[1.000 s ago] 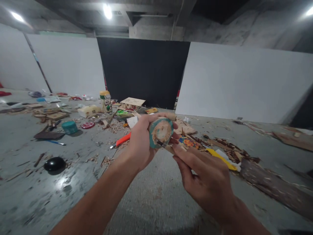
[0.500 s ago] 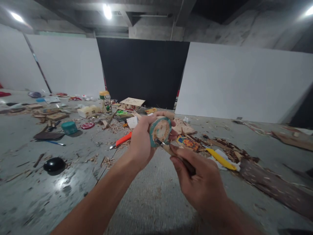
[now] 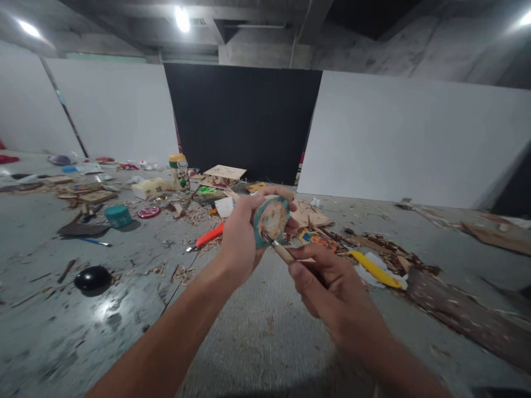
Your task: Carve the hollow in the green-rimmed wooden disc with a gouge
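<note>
My left hand [image 3: 243, 235] holds a round wooden disc [image 3: 274, 218] tilted toward me, its fingers curled around the far edge. The disc has a teal rim and a bare, roughly carved middle with loose shavings in it. In my right hand [image 3: 332, 287] is a wood-carving chisel [image 3: 283, 253] with a pale wooden handle. Its metal tip meets the lower left part of the disc, at the border of the carved area. My right fingers wrap the handle and hide its back end.
An orange utility knife [image 3: 209, 236] lies left of my hands, near a teal tub [image 3: 117, 216], a red lid [image 3: 148, 212] and a black rounded object [image 3: 92, 278]. A yellow tool [image 3: 375, 270] and bark strip [image 3: 464, 309] lie right. Wood shavings litter the floor.
My right hand has shifted its grip and turned slightly, so more of the chisel's pale handle shows. The disc is tilted a little differently, while my left hand stays nearly in place.
</note>
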`<state>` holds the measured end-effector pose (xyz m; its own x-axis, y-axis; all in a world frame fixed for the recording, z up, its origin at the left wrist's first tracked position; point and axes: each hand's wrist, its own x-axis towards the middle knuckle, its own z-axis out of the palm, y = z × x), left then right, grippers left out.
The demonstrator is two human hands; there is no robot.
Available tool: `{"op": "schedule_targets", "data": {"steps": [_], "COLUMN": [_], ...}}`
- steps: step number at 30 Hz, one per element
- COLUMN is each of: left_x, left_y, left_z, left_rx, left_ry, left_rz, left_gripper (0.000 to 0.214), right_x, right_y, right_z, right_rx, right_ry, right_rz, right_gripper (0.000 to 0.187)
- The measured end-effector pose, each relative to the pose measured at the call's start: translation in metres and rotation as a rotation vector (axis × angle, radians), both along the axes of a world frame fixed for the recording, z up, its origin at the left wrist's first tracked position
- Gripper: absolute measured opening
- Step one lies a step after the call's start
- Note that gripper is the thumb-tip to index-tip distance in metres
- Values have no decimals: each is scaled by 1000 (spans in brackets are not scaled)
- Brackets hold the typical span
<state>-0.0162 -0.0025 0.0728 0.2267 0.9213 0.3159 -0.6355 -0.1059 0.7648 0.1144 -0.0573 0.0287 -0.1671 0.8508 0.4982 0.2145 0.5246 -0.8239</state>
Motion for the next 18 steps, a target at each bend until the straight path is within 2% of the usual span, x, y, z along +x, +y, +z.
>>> {"op": "schedule_targets", "data": {"steps": [2,4,6,8,9,11,15,16,18], "left_x": [-1,-1,0,1,1,2,1,1,1], "left_y": [0,0,1,2,2,2,1,1,0], "left_z": [0,0,-1,-2,-3,-3,-5,-5,-6], "left_rx": [33,33,-7,-57,-68,-50,44,59,78], "left_ry": [2,20,54,77,75,41,-17,-18,3], "left_rz": [14,22,20,9,-2,-21,9,27,52], "left_gripper": [25,24,25,25,25,25,27,27,26], "right_x": [-1,1,3,5,5,3,-4,-6,-7], "right_y": [-2,-3,-4,-4,-4,-4,-6,-7,-7], "right_z": [0,-3,-7,-10,-10,-7,3,4,2], "right_rx": [-6,155,381,534,552,462,29,-36,-6], "right_ry": [-13,-141,-297,-399,-409,-348,-43,-1,-25], "right_rz": [-5,-147,-294,-346,-348,-310,-51,-9,-46], "right_gripper": [12,14,12,12,16,13,13,13,12]}}
